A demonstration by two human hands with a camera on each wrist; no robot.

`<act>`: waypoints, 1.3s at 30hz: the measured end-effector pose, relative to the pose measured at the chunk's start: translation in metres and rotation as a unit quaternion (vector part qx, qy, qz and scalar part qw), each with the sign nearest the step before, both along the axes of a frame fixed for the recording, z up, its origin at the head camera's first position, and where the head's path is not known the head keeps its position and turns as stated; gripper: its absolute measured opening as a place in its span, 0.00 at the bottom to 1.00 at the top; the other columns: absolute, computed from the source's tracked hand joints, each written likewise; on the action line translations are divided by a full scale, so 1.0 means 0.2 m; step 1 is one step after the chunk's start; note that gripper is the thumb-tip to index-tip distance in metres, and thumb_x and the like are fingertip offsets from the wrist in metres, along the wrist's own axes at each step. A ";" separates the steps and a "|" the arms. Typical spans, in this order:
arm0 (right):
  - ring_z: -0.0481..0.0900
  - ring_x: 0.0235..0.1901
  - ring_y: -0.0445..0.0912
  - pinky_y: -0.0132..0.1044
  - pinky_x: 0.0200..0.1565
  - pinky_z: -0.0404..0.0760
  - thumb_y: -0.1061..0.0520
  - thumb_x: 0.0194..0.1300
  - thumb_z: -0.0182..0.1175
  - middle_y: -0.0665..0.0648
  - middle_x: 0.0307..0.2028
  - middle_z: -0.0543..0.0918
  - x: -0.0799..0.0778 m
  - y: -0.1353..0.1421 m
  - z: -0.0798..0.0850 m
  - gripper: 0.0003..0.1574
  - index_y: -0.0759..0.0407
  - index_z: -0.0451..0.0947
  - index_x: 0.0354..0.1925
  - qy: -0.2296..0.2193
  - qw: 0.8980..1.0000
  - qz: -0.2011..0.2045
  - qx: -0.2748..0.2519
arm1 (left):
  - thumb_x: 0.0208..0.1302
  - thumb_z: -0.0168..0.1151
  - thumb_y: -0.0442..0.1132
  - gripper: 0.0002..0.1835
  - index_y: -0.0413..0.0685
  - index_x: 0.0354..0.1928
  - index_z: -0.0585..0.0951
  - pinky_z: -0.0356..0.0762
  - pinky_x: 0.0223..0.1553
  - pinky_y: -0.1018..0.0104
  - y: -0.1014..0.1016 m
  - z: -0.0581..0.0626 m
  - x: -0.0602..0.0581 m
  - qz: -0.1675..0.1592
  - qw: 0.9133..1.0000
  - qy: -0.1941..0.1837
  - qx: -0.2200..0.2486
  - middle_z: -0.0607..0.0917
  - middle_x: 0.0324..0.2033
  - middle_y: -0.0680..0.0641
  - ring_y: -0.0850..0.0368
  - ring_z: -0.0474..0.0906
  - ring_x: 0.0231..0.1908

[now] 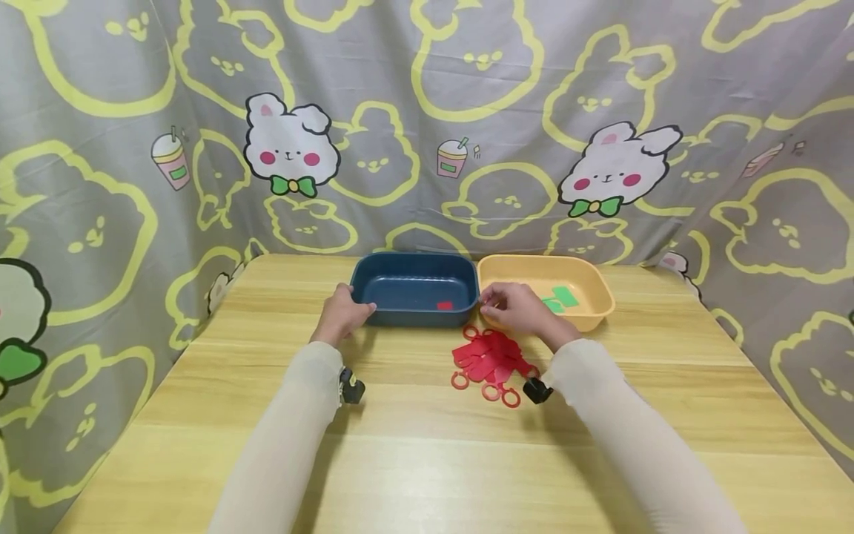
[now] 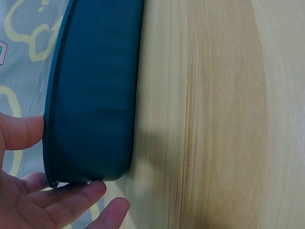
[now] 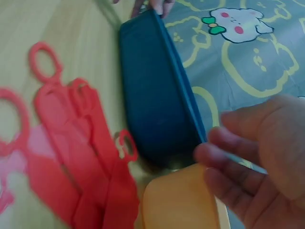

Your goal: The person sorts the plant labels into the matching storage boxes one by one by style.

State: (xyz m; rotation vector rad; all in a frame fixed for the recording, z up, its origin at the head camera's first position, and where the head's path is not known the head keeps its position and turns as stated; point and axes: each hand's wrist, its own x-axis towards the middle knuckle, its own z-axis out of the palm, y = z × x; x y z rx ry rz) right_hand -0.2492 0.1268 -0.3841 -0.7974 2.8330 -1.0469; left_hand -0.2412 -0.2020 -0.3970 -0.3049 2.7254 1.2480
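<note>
A dark blue plastic bin [image 1: 400, 315] stands at the back of the wooden table with a small flat red piece [image 1: 445, 305] inside. My left hand [image 1: 342, 313] grips its left end, the thumb at the rim and the fingers against the outer end wall [image 2: 88, 143]. My right hand [image 1: 517, 306] hovers where the blue bin meets a yellow-orange bin [image 1: 590, 322]. Its fingers are loosely bent, with a gap to the thumb, and the fingertips [image 3: 207, 155] overlap the blue rim in the right wrist view. Green flat pieces [image 1: 564, 297] lie in the yellow-orange bin.
In front of the bins lies a pile of flat red strips with ring ends [image 1: 490, 357], below my right forearm. A patterned grey curtain [image 1: 427, 208] hangs behind and along both sides of the table [image 1: 414, 460].
</note>
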 end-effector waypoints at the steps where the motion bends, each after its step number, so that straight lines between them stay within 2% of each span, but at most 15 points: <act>1: 0.81 0.35 0.48 0.41 0.40 0.80 0.63 0.63 0.64 0.55 0.34 0.84 0.01 0.01 -0.01 0.11 0.66 0.80 0.45 -0.006 1.000 0.011 0.020 | 0.67 0.60 0.46 0.40 0.35 0.72 0.54 0.80 0.28 0.57 0.00 0.00 0.00 0.000 1.000 0.000 -0.001 0.62 0.66 0.28 0.39 0.71 0.52; 7: 0.83 0.42 0.51 0.44 0.47 0.80 0.63 0.62 0.65 0.60 0.41 0.85 0.06 0.04 -0.06 0.18 0.69 0.79 0.50 -0.014 0.994 0.061 0.089 | 0.67 0.60 0.46 0.40 0.36 0.72 0.54 0.81 0.32 0.53 0.00 0.00 0.01 0.000 1.000 0.000 -0.006 0.62 0.66 0.28 0.39 0.70 0.54; 11: 0.82 0.41 0.50 0.43 0.48 0.80 0.61 0.61 0.67 0.58 0.41 0.85 0.08 0.04 -0.10 0.20 0.66 0.79 0.51 -0.016 0.989 0.055 0.134 | 0.67 0.60 0.46 0.40 0.35 0.72 0.53 0.81 0.31 0.55 0.00 0.00 0.01 -0.004 1.000 0.004 -0.008 0.62 0.66 0.28 0.39 0.71 0.53; 16: 0.77 0.34 0.45 0.39 0.43 0.80 0.57 0.59 0.70 0.51 0.35 0.81 0.09 0.05 -0.16 0.18 0.59 0.80 0.48 -0.028 0.981 0.032 0.188 | 0.68 0.59 0.45 0.39 0.35 0.72 0.53 0.80 0.28 0.57 0.01 0.00 0.02 -0.005 1.000 0.008 -0.011 0.63 0.65 0.27 0.40 0.73 0.48; 21: 0.78 0.34 0.45 0.40 0.44 0.80 0.62 0.57 0.71 0.52 0.34 0.82 0.10 0.05 -0.19 0.18 0.61 0.82 0.47 -0.013 0.983 0.022 0.181 | 0.68 0.59 0.46 0.40 0.35 0.72 0.53 0.80 0.28 0.56 0.00 -0.01 0.01 -0.006 1.000 0.007 -0.011 0.63 0.66 0.28 0.41 0.73 0.47; 24: 0.78 0.34 0.46 0.40 0.44 0.81 0.66 0.57 0.68 0.53 0.35 0.83 0.10 0.05 -0.20 0.17 0.61 0.82 0.46 -0.003 0.985 0.031 0.170 | 0.68 0.59 0.46 0.40 0.35 0.72 0.53 0.81 0.29 0.55 0.00 0.00 0.02 -0.005 1.000 0.005 -0.009 0.63 0.66 0.27 0.40 0.73 0.48; 29: 0.76 0.33 0.47 0.37 0.40 0.80 0.70 0.56 0.66 0.54 0.34 0.81 0.10 0.04 -0.19 0.18 0.63 0.81 0.47 -0.012 0.986 0.039 0.159 | 0.68 0.59 0.45 0.40 0.35 0.72 0.53 0.81 0.30 0.55 0.00 0.01 0.02 -0.005 1.000 0.004 -0.007 0.63 0.66 0.28 0.40 0.72 0.50; 34: 0.75 0.30 0.46 0.35 0.36 0.77 0.69 0.57 0.65 0.51 0.29 0.78 0.10 0.04 -0.19 0.13 0.62 0.82 0.42 -0.026 0.988 0.037 0.147 | 0.68 0.59 0.45 0.40 0.35 0.72 0.53 0.79 0.28 0.57 0.01 0.01 0.01 -0.006 1.000 0.001 -0.006 0.62 0.67 0.28 0.40 0.72 0.51; 39: 0.75 0.31 0.45 0.36 0.39 0.78 0.65 0.61 0.65 0.49 0.30 0.78 0.09 0.06 -0.20 0.07 0.58 0.80 0.40 -0.037 0.990 0.042 0.130 | 0.68 0.59 0.45 0.40 0.35 0.73 0.52 0.78 0.26 0.59 0.01 0.01 0.02 -0.004 1.000 0.000 -0.003 0.62 0.67 0.28 0.40 0.71 0.51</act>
